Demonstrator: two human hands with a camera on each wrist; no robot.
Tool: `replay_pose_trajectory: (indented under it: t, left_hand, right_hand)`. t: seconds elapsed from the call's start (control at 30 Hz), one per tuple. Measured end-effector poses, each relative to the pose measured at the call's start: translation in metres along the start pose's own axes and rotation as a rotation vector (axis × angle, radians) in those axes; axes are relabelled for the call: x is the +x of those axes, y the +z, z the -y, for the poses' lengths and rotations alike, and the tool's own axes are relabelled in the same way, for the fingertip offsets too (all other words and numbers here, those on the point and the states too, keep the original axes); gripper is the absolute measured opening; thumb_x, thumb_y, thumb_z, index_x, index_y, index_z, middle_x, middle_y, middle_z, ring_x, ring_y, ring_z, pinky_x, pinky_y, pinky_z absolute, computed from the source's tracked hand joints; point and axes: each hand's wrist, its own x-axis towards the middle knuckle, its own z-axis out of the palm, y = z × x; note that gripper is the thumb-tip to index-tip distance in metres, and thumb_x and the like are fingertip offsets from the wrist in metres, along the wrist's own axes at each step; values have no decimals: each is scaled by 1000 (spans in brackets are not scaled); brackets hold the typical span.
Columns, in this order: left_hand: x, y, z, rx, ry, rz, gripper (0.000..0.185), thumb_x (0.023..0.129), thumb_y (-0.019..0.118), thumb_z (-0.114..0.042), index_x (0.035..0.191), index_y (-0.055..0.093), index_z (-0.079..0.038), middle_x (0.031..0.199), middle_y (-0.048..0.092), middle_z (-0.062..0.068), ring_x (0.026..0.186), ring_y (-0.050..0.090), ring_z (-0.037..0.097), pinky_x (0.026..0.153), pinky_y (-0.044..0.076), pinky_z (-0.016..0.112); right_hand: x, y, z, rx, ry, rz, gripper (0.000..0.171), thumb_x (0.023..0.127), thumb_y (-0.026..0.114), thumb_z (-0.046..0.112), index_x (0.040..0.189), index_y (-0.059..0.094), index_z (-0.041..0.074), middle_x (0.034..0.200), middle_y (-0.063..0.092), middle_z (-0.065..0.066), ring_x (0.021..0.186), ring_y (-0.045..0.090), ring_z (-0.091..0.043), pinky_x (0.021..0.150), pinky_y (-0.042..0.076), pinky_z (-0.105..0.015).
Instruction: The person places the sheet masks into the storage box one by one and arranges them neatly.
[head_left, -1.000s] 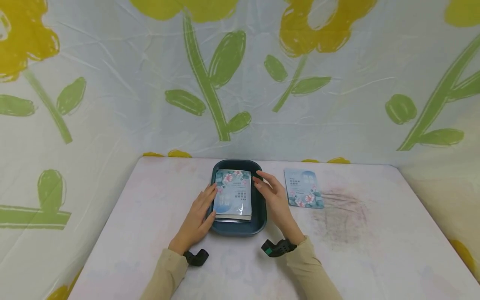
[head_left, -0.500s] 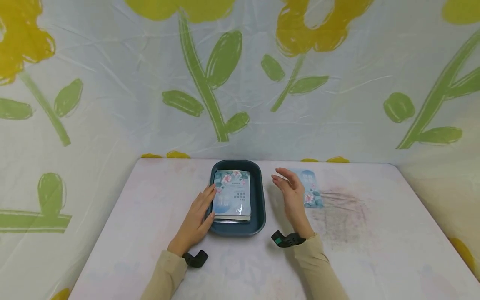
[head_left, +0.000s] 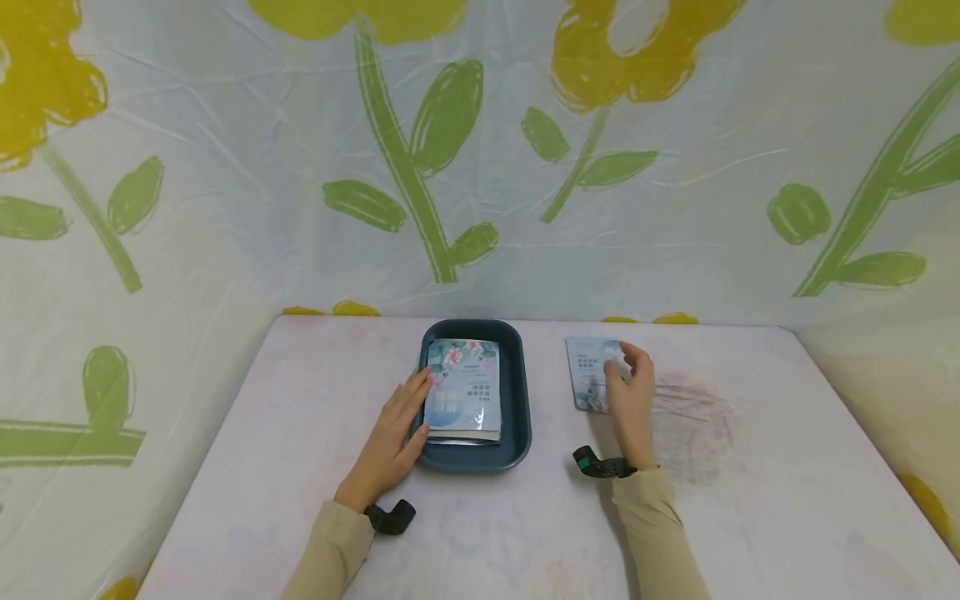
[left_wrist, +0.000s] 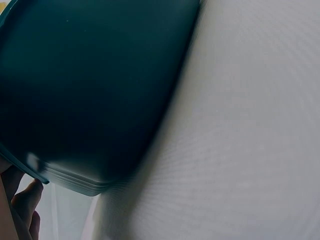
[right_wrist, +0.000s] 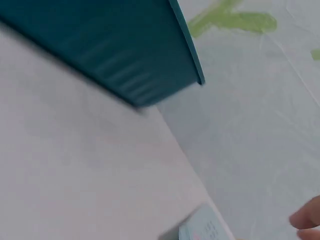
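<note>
Teal tray (head_left: 521, 433) holds packet stack (head_left: 465, 387); left hand (head_left: 393, 437) flat, steadying stack edge. Right hand (head_left: 632, 398) on loose packet (head_left: 588, 371) on table (head_left: 750, 500), fingers curling, grip unclear. Pickup step, I'd guess: needs edge pinched, lifted.

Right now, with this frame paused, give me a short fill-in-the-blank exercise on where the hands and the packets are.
1. The stack of packets lies inside the dark ____.
2. The left hand rests against the tray's ____ side.
3. The right hand touches a single packet that lies on the ____, apart from the tray.
4. The wall behind the table shows green stems and ____ flowers.

Missing words: tray; left; table; yellow
</note>
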Motion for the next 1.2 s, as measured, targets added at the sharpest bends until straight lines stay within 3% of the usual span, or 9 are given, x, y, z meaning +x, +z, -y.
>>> replay_pose_trajectory:
  t: [0.17, 0.33, 0.5, 0.73, 1.2]
  left_hand:
    - [-1, 1, 2, 2, -1, -4, 63, 97, 50, -20, 154, 31, -2, 162, 26, 9, 150, 20, 31, 117, 18, 59]
    - [-2, 1, 3, 0, -7, -2, 63, 97, 49, -21, 155, 31, -3, 163, 25, 8, 150, 19, 31, 117, 17, 59]
    - [-1, 1, 2, -6, -8, 2, 63, 96, 50, -20, 155, 31, -3, 162, 26, 8, 150, 20, 32, 117, 18, 60]
    - [0, 0, 0, -13, -15, 15, 62, 97, 48, -20, 155, 31, -4, 163, 25, 8, 150, 19, 32, 118, 17, 59]
    - [0, -1, -1, -21, -20, 11, 63, 97, 50, -17, 155, 31, -5, 163, 25, 8, 150, 18, 31, 117, 17, 61]
  right_hand:
    - [4, -9, -8, -228, 67, 95, 61, 93, 61, 14, 143, 37, -11, 143, 36, -35, 134, 31, -48, 111, 26, -60]
    - [6, -9, -13, -375, 85, 185, 77, 90, 68, 20, 145, 28, -17, 146, 30, -39, 137, 27, -51, 115, 21, -59]
    - [6, -9, -19, -485, 86, 251, 89, 85, 74, 24, 146, 24, -17, 152, 18, -40, 143, 13, -52, 118, 10, -59]
    - [3, -8, -21, -533, 84, 265, 89, 85, 75, 25, 145, 25, -17, 152, 18, -38, 141, 14, -51, 117, 11, -59]
    - [4, -6, -20, -452, 147, 215, 84, 87, 72, 23, 145, 28, -18, 150, 21, -33, 137, 23, -49, 114, 21, -57]
